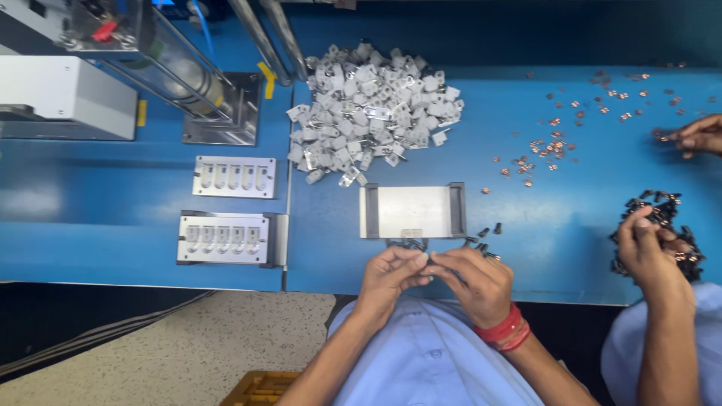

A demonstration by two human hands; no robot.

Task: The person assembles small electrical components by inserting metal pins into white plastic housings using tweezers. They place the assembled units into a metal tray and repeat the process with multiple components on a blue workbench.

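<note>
Both the left hand (389,272) and the right hand (475,282) pinch their grip together on a small dark metal part (430,258), held just above the near edge of the blue table (526,225), beside the flat grey rectangular tray (412,211).

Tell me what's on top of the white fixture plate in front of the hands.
The white fixture plate is mostly bare, with one small pale metal part at its near edge. The left hand and right hand hide anything just below it.
</note>
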